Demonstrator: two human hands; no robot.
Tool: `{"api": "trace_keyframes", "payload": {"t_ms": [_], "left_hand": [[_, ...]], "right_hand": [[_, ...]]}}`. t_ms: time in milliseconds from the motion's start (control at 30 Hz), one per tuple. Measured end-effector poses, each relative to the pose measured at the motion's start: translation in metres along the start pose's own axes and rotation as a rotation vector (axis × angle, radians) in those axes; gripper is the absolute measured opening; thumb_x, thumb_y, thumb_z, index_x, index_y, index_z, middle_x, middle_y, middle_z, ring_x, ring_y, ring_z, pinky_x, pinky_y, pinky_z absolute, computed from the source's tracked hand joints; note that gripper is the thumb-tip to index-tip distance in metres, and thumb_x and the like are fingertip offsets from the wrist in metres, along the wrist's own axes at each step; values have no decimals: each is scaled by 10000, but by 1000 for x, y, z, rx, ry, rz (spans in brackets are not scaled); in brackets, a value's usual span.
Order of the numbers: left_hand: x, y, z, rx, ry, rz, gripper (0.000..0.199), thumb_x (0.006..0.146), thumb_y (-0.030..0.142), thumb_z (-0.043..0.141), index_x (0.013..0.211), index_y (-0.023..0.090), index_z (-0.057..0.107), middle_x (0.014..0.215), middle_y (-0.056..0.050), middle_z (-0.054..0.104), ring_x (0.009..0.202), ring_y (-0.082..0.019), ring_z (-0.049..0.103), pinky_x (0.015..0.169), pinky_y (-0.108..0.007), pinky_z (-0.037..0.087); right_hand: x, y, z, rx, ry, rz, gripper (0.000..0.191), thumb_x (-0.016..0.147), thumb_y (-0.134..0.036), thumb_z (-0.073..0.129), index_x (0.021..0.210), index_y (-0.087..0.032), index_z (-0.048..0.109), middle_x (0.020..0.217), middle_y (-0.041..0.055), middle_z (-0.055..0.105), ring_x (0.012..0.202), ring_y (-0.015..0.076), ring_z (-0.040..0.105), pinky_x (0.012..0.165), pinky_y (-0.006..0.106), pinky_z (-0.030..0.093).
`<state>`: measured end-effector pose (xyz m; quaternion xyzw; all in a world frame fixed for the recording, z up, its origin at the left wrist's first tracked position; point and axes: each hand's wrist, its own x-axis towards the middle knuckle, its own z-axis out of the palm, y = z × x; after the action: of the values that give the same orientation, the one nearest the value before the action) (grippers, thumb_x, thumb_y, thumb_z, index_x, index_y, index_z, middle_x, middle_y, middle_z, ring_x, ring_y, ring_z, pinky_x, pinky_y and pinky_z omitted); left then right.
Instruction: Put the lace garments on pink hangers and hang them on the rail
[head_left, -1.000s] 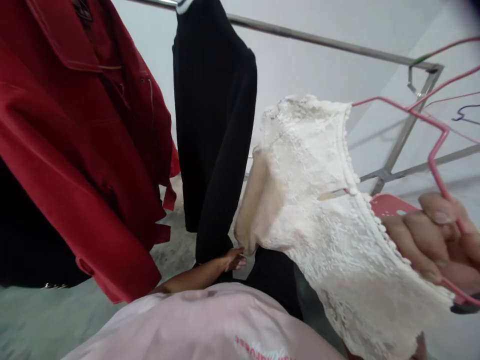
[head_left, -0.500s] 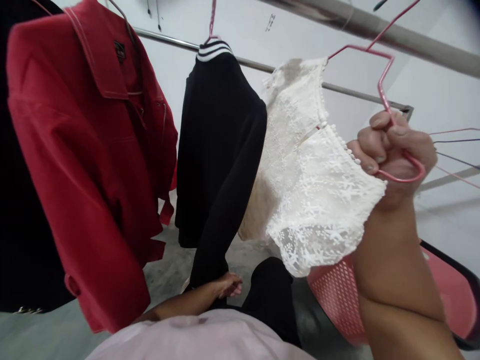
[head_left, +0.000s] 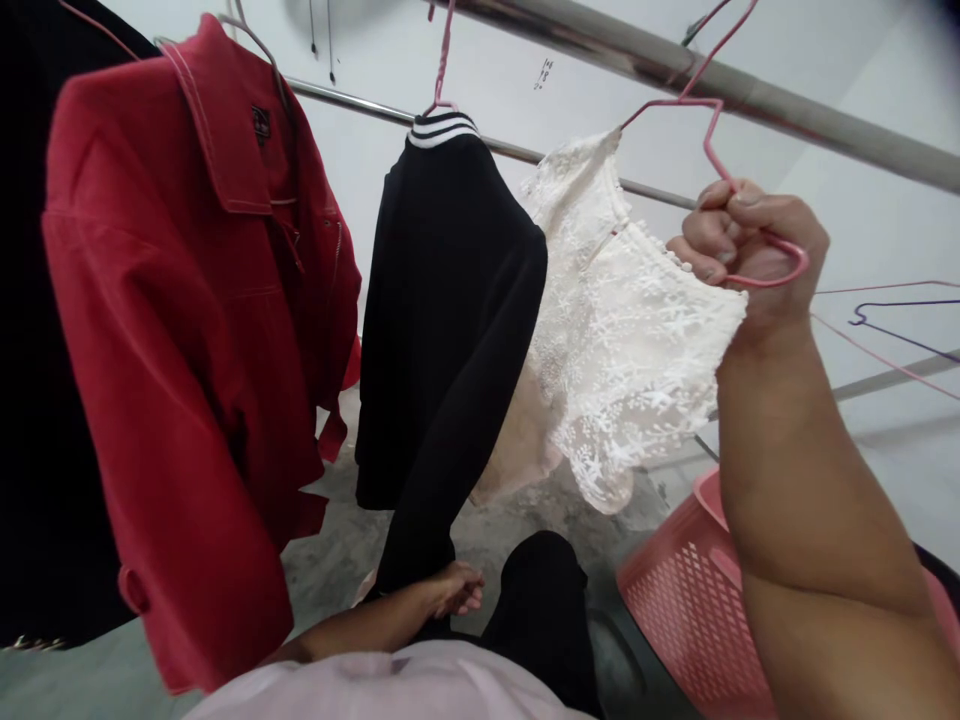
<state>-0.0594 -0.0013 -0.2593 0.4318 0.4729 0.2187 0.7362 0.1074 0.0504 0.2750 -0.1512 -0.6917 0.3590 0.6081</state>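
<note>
My right hand [head_left: 739, 240] is raised and grips the hook end of a pink wire hanger [head_left: 709, 140], which carries a white floral lace top [head_left: 637, 340] with a beige lining. The top hangs just below my fist and beside a black sweater [head_left: 450, 300] with a striped collar. Low in the view, my left hand [head_left: 457, 590] hangs loosely with curled fingers and holds nothing, next to the black sweater's lower sleeve. A red jacket [head_left: 180, 300] hangs on a hanger to the left.
A steel rail [head_left: 390, 115] runs behind the hanging clothes, below a thicker metal pipe [head_left: 675, 70]. A pink plastic laundry basket [head_left: 682, 600] stands on the concrete floor [head_left: 330, 570] at lower right. Loose wire hangers [head_left: 900, 310] show at the right.
My right hand has moved left and up, carrying the hanger and lace top closer to the black sweater. More of the pink basket now shows below.
</note>
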Motion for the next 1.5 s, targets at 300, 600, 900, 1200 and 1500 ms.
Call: {"api": "trace_keyframes", "payload": {"t_ms": [300,600,900,1200,1500], "left_hand": [[4,-2,1,-49,85,-109,274,584,403,643,542,198,466,595,1,523,487,-114,512,419,-196,309],[-11,14,8,85,51,23,370,653,495,691,576,219,457,588,12,494,542,-157,538,484,-267,364],[-164,186,34,433,-579,712,391,886,551,613,896,176,724,971,-92,701,932,-178,642,873,-297,503],[-269,360,30,1126,179,1537,221,923,270,605,1135,214,637,1266,-102,607,1243,-231,549,1078,-409,445],[-235,404,59,1501,604,1354,255,876,180,621,1129,202,600,1137,-79,558,1045,-202,565,886,-318,479]], "right_hand": [[-10,13,10,-31,-77,105,235,654,-313,717,771,-176,566,451,-65,344,361,64,315,393,237,147],[-24,21,11,24,56,59,351,691,-472,789,742,-157,643,519,-18,447,476,88,442,482,233,322],[-26,39,9,42,65,27,326,768,-449,728,771,-127,679,526,2,445,512,102,458,549,266,371],[-30,55,19,30,68,-4,266,848,-424,665,764,-171,668,573,3,470,554,108,522,548,248,390],[-43,68,10,-16,-17,-40,335,841,-507,704,742,-206,593,720,11,526,677,104,525,576,238,436]]}}
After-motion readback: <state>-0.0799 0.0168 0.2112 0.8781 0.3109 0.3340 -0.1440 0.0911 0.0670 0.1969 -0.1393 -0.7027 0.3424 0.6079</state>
